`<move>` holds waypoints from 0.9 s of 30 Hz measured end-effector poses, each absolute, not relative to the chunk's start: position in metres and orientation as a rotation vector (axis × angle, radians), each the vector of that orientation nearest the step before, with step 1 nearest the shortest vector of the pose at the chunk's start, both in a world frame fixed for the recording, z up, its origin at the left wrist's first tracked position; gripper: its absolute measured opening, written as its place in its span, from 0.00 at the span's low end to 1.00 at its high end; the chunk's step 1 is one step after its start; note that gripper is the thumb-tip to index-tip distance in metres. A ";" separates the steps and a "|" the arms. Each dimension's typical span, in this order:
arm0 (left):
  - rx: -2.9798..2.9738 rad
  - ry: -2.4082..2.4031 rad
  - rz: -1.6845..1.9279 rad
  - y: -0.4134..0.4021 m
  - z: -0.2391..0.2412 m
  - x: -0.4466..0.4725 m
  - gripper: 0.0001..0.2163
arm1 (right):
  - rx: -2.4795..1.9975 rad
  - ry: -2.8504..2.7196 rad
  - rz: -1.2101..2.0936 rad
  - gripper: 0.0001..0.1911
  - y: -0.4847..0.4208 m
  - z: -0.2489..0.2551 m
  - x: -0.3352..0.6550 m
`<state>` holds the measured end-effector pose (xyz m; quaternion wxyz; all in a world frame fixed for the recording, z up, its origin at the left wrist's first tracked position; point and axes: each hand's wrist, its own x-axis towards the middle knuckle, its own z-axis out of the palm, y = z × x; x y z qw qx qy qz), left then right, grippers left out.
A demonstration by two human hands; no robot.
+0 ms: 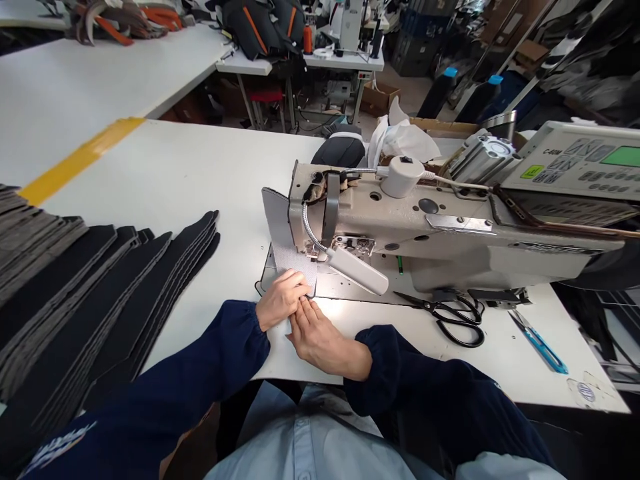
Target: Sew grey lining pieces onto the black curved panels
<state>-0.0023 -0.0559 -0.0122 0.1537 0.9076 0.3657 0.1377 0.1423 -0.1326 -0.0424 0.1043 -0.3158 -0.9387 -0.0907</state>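
Note:
A grey fabric panel [296,262] with a dark edge lies under the head of a sewing machine [400,223], its far end rising past the machine's left side. My left hand [283,300] is closed at the panel's near end, fingers bent over it. Close against it, my right hand [325,340] has its fingers pressed together at the panel's near corner; its thumb is mostly hidden. The fingertips of both hands meet there. A white lamp [357,270] on a bendable metal neck hangs just right of the panel. The needle area is partly hidden.
Stacks of dark cut panels [150,293] lie at the left. Black scissors [450,317] and a blue-handled cutter [543,343] rest on the white table [200,160] at the right. A control box [575,160] stands behind the machine, and a dark padded piece [340,148] lies beyond it.

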 end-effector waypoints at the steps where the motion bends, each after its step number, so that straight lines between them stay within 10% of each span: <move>1: 2.610 1.049 0.372 -0.052 -0.012 -0.002 0.15 | -0.947 -2.763 -0.254 0.22 -0.129 -0.043 0.142; 27: 2.638 1.084 0.213 0.018 -0.008 0.008 0.13 | -1.193 -2.552 0.089 0.28 -0.082 -0.045 0.137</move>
